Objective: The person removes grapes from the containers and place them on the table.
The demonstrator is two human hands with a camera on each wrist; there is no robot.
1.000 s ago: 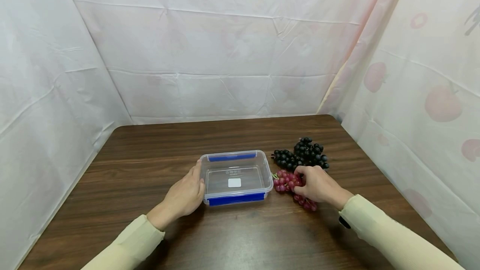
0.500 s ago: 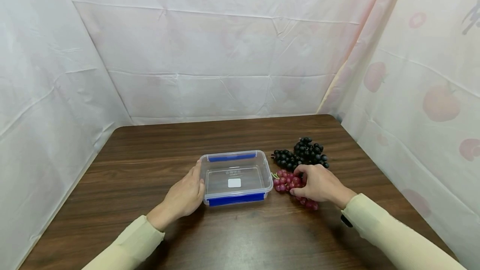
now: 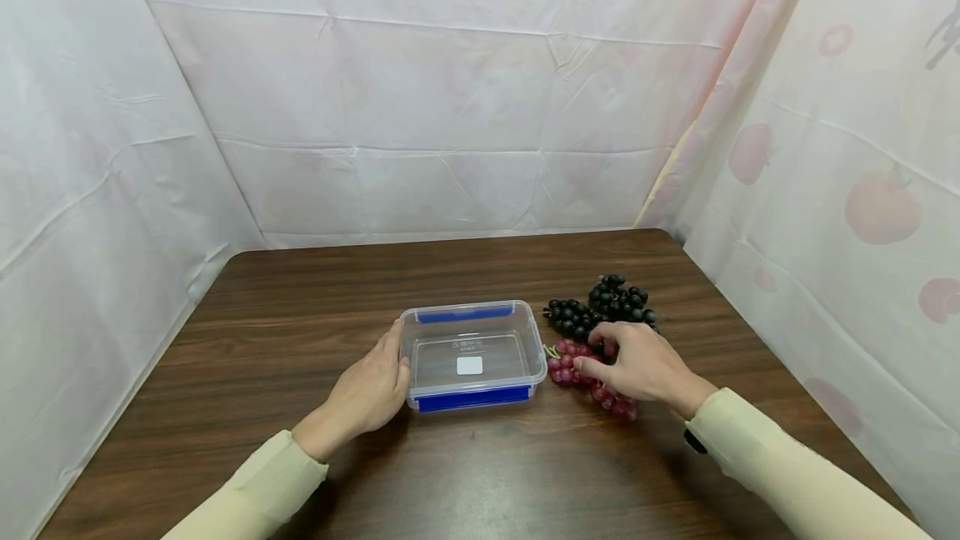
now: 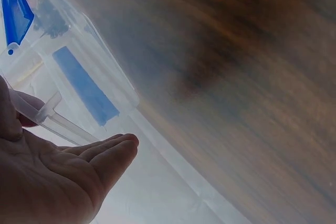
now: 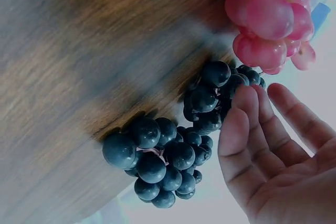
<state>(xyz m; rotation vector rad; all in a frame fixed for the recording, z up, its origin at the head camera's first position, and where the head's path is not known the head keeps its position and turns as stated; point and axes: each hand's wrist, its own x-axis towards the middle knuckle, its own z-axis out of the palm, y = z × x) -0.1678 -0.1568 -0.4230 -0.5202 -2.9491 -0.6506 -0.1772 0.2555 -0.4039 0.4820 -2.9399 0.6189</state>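
Note:
A clear plastic food container (image 3: 468, 365) with blue latches stands lidless on the table in the head view. My left hand (image 3: 367, 390) holds its left side. In the left wrist view the thumb lies by the clear side flap (image 4: 65, 124), with the other fingers extended beneath. Beside the container's right wall lie red grapes (image 3: 564, 369), partly covered by my right hand (image 3: 641, 362). Its fingers are loosely bent, with a gap between thumb and fingers and nothing held. Black grapes (image 3: 573, 319) lie just behind. In the right wrist view its fingertips are close to the black and red grapes.
A dark wood table (image 3: 315, 290) bears everything. Pale fabric curtains (image 3: 435, 107) hang around its back and sides, the right one printed with fruit. Black grapes also lie in a second bunch (image 3: 618, 297) farther back.
My right thumb has spread away from the fingers and the hand has shifted slightly off the red grapes, uncovering more of the nearer ones. The left hand and container have stayed put.

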